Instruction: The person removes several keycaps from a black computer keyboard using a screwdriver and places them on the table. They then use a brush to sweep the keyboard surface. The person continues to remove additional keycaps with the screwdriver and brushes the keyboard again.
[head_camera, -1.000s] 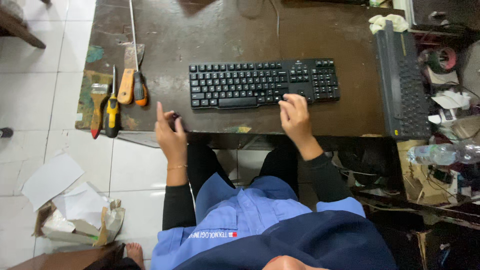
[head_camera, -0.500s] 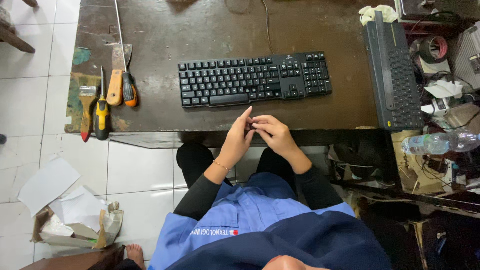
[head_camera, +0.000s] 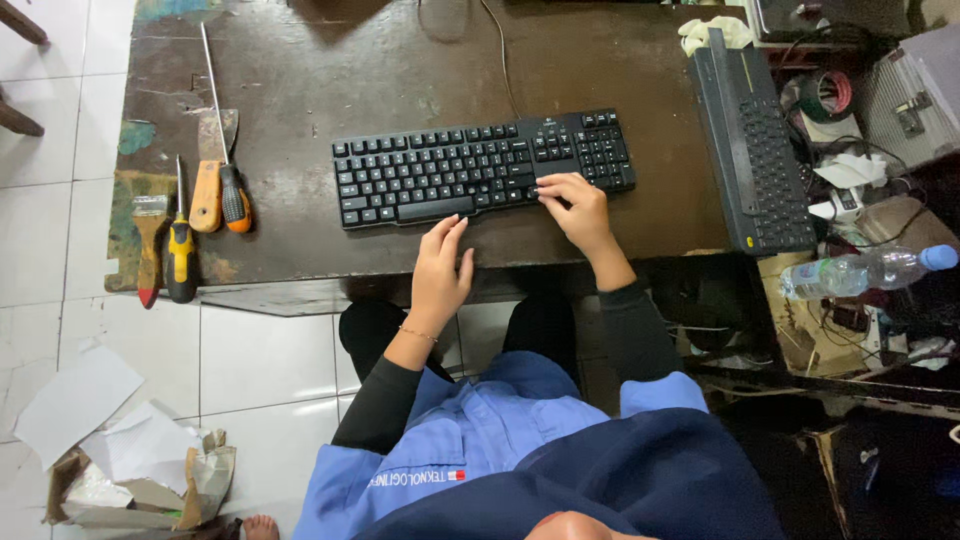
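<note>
Head view. The black keyboard (head_camera: 485, 168) lay flat near the middle of the dark wooden table (head_camera: 400, 70), its cable running toward the far edge. Well to the right of the keyboard, off the table edge, a clear plastic bottle (head_camera: 860, 271) with a blue cap lay on its side; its label was too small to make out. Between that bottle and the keyboard, a second, dark grey keyboard (head_camera: 755, 150) lay lengthwise along the table's right edge. Far below and left of the black keyboard, a torn cardboard box (head_camera: 140, 485) with white paper sheets sat on the tiled floor.

The right hand (head_camera: 580, 212) rested on the keyboard's near right part, fingers loosely curled and apart, fingertips touching keys beside the number block; it held nothing. The left hand (head_camera: 440, 275) lay just in front of the keyboard's near edge, fingers extended and close together, tips touching or almost touching the edge, holding nothing.

Left of the keyboard, well apart, lay a scraper (head_camera: 208, 180), an orange-and-black screwdriver (head_camera: 235, 195), a yellow-and-black screwdriver (head_camera: 180, 255) and a paintbrush (head_camera: 150, 245).
</note>
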